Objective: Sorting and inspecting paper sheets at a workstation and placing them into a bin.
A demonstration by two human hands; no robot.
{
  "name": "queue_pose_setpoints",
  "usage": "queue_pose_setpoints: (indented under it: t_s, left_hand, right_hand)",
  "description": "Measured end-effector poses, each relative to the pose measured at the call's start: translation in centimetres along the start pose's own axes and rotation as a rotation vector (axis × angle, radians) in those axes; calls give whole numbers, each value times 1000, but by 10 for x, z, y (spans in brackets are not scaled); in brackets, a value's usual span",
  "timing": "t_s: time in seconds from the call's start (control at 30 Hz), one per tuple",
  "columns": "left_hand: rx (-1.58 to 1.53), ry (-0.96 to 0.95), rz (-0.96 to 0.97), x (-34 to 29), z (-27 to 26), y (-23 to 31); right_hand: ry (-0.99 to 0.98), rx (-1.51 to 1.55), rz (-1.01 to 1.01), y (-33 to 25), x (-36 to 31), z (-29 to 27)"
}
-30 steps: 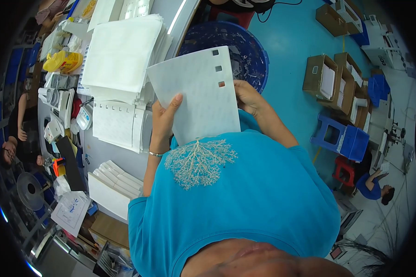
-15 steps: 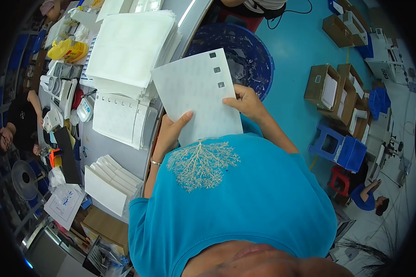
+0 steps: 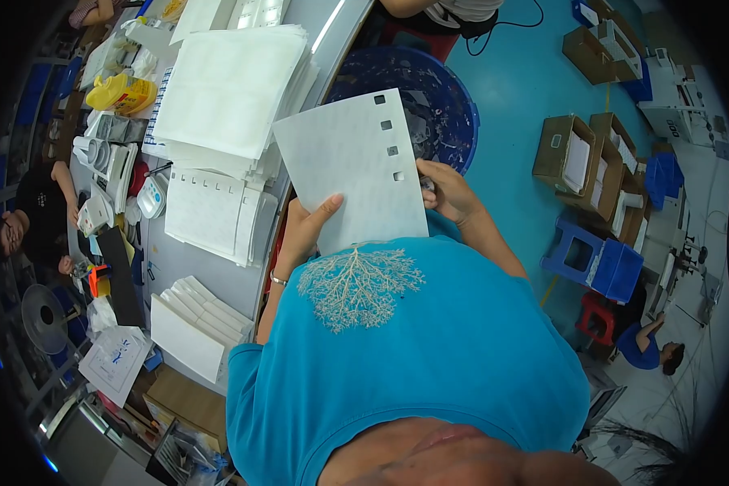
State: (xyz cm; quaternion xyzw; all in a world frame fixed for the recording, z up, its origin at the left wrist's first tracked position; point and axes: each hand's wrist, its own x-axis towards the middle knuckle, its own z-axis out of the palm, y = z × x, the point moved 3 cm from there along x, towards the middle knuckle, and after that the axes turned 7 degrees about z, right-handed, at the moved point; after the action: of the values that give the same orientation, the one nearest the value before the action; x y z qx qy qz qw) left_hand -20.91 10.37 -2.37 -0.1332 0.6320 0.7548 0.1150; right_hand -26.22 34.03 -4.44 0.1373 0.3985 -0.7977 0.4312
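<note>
In front of my chest I hold a white sheet (image 3: 344, 158), tilted, with several small square cut-outs down its right edge. My left hand (image 3: 309, 225) grips its lower left side, thumb on top and the other fingers hidden behind. At the sheet's right edge, just below the lowest cut-out, my right hand (image 3: 455, 194) has its fingers curled together. Something small and greyish shows at those fingertips, too small to make out. Beyond the sheet stands a round blue bin (image 3: 464, 101) with scraps in it, partly covered by the sheet.
On the grey table (image 3: 158, 263) at the left lie a tall stack of white sheets (image 3: 227, 89), a stack with notch marks (image 3: 211, 215) and a fanned stack (image 3: 188, 336). A yellow tub (image 3: 125, 95) stands behind. Cardboard boxes (image 3: 560, 162) and a blue stool (image 3: 571, 247) are at right.
My right hand has slid down off the sheet's upper right area to its edge, and its fingers have curled. Another square cut-out now shows there. The sheet has shifted slightly right.
</note>
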Motion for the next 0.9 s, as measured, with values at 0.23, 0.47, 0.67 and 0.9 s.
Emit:
queue_pose_setpoints:
  t_s: [0.23,0.47,0.67,0.9]
  left_hand:
    - [6,3,48,0,6,2]
    - [151,-12,231,-6,7,10]
    - [33,80,86,-4,7,1]
    - [33,76,70,3,14,8]
  right_hand:
    - [57,1,20,10,10,-14]
    - [210,-151,192,9,0,11]
    - [93,-144,126,2,1,-19]
    - [114,-613,-15,-11,-10,-4]
